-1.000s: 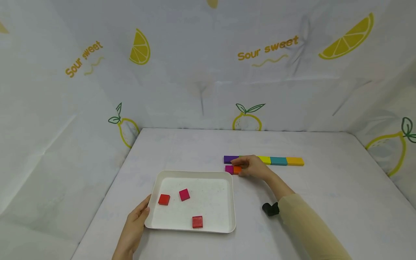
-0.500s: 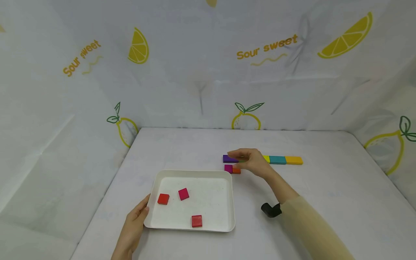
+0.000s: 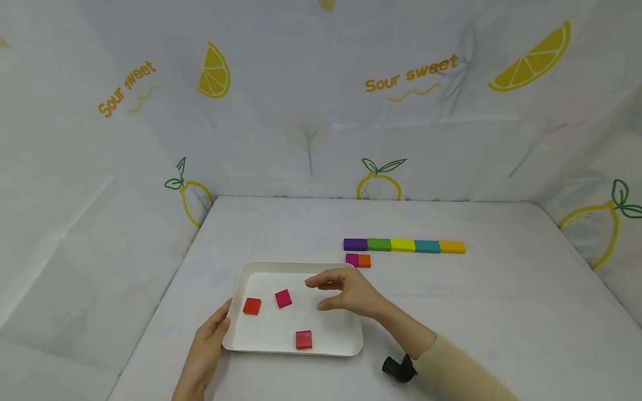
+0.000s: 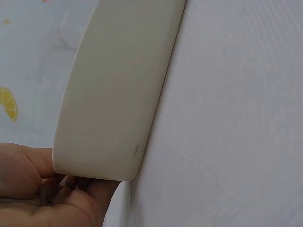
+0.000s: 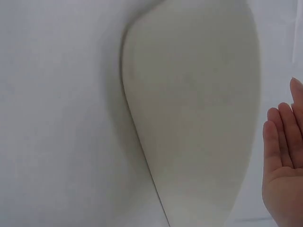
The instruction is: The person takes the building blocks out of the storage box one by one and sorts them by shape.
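Left hand (image 3: 204, 338) has the tray (image 3: 271, 334) by its left side: thumb at the rim, fingers curled at the wall, firm contact in the left wrist view too. Tray sits flat on the white table (image 3: 511, 312), near side of it.

Right hand (image 3: 351, 292) is over the tray's right part, fingers and thumb well apart, nothing in it. Right wrist view: tray wall in the middle, hand only partly in at the right edge.

Three squares in the tray, all apart. Red-orange square (image 3: 252, 306) by the left wall, crimson square (image 3: 283, 298) to its right and a bit farther back, red square (image 3: 304, 340) near the front wall. Right hand touches none of them.

Behind the tray, to the right, five blocks lie end to end in a straight row. Left to right: purple block (image 3: 355, 245), green block (image 3: 378, 245), yellow block (image 3: 403, 245), teal block (image 3: 427, 247), amber block (image 3: 452, 247).

Just in front of the purple one: magenta square (image 3: 351, 259) and orange square (image 3: 364, 261), side by side, touching. Magenta is right by the tray's far right corner; can't tell if they touch.

Black elbow-shaped piece (image 3: 398, 370) at the beige sleeve (image 3: 458, 370). Backdrop (image 3: 311, 67) is white with lemon prints.
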Available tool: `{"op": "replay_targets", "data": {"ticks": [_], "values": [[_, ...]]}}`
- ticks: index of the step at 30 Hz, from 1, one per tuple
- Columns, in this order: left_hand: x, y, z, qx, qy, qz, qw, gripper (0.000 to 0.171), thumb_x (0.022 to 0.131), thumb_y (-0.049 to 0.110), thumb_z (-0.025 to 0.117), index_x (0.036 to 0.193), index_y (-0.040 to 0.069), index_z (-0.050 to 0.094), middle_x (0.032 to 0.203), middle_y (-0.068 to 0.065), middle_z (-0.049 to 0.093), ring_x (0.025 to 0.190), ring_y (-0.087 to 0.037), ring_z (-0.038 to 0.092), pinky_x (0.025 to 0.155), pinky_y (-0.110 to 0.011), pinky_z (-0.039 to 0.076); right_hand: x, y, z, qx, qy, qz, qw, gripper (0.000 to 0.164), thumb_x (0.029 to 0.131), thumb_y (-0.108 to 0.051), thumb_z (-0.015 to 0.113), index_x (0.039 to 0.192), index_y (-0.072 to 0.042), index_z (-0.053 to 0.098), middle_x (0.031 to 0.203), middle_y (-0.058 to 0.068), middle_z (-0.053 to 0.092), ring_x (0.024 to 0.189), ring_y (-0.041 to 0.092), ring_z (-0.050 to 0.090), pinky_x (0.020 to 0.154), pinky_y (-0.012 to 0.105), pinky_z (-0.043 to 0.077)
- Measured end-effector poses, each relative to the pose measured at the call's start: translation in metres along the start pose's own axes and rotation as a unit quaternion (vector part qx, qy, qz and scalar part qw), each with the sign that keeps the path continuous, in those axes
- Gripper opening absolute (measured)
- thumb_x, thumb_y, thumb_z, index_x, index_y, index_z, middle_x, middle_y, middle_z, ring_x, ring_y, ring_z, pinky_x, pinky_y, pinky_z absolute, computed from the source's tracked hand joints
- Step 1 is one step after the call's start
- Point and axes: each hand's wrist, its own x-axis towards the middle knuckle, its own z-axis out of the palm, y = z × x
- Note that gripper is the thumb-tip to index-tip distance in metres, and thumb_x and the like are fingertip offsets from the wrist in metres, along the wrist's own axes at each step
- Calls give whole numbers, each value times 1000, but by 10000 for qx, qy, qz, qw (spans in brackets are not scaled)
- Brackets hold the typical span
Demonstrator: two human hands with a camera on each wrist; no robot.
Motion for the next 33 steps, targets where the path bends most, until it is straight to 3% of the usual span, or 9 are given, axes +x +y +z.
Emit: {"op": "replay_targets", "data": {"ticks": [4, 9, 13, 23, 33], "values": [[1, 1, 0, -10, 12, 12, 10000, 50, 108, 11, 32, 157, 7, 23, 166, -11, 20, 155, -28, 16, 115, -18, 31, 2, 7, 19, 258, -142, 148, 9995, 43, 80, 1, 77, 123, 0, 67, 127, 23, 67, 121, 39, 63, 106, 49, 50], [1, 2, 0, -120, -5, 107, 9999, 50, 107, 10, 32, 157, 5, 24, 166, -13, 20, 155, -29, 17, 96, 3, 33, 2, 14, 37, 191, -384, 511, 9978, 43, 79, 0, 78, 121, -5, 70, 123, 15, 71, 120, 30, 66, 105, 36, 53], [1, 2, 1, -148, -26, 127, 9998, 50, 107, 9, 32, 157, 5, 23, 166, -13, 20, 154, -29, 17, 93, 5, 33, 2, 16, 46, -45, -601, 836, 9947, 41, 78, -2, 79, 117, -10, 73, 119, 7, 74, 117, 18, 67, 103, 28, 54], [0, -1, 1, -128, 3, 118, 9998, 50, 107, 10, 32, 157, 5, 24, 166, -14, 20, 154, -31, 17, 89, 7, 33, -1, 20, 51, -351, -739, 1179, 9897, 45, 72, -2, 83, 113, -20, 75, 115, -4, 75, 111, 9, 69, 95, 18, 55], [0, -1, 1, -133, 9, 109, 9999, 50, 107, 10, 33, 157, 5, 23, 166, -13, 19, 154, -31, 17, 89, 7, 33, -4, 21, 53, -466, -829, 1070, 9897, 44, 73, 0, 82, 112, -20, 76, 112, -7, 75, 108, 7, 69, 93, 18, 56]]}}
